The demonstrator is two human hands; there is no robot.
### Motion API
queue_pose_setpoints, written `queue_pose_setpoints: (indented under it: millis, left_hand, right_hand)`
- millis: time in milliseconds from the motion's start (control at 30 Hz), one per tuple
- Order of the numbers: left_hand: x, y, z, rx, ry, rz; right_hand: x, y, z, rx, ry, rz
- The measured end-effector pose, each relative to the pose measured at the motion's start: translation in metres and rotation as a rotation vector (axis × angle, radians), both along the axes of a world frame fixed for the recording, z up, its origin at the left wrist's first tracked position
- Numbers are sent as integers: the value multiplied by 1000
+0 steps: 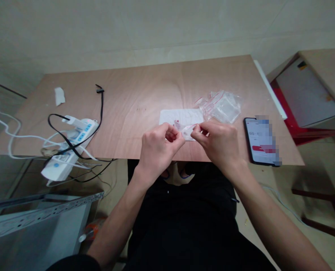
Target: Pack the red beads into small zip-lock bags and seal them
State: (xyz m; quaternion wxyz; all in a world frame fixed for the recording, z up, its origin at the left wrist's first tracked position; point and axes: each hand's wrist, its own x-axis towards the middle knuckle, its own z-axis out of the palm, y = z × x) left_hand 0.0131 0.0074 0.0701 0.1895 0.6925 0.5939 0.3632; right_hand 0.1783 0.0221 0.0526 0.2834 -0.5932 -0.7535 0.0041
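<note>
Far left, a power strip point(71, 146) with tangled cables point(71, 143) overhanging the table point(133, 94) edge, prone to a snag and a fall. Mid-table, left hand point(159, 148) and right hand point(220, 145) both pinching one small clear bag point(188, 130), held just above a white sheet point(181, 116); thin film, so likely to slip or tear under uneven pull. Further right, spare bags point(222, 105) loosely piled, easily brushed off; phone point(260, 141) near the edge, exposed to an elbow knock.

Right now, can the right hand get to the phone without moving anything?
Probably yes. The phone lies flat just right of the right hand, bare table between. But both hands pinch a small clear bag, so it's occupied.
</note>
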Motion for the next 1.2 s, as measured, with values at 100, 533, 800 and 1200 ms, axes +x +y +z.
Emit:
queue_pose_setpoints:
  millis: [100, 533, 800, 1200]
  left_hand:
    - [1, 4, 4, -22, -117, -70]
    - [5, 14, 7, -176, -456, -139]
    - [5, 19, 11, -236, -627, -215]
    - [9, 29, -13, -497, -1147, -35]
  right_hand:
    - [1, 1, -2, 21, 194, 173]
    - [7, 1, -19, -321, 902, 518]
    - [11, 9, -8, -542, 1097, 632]
    - [18, 35, 30, -358, 454, 642]
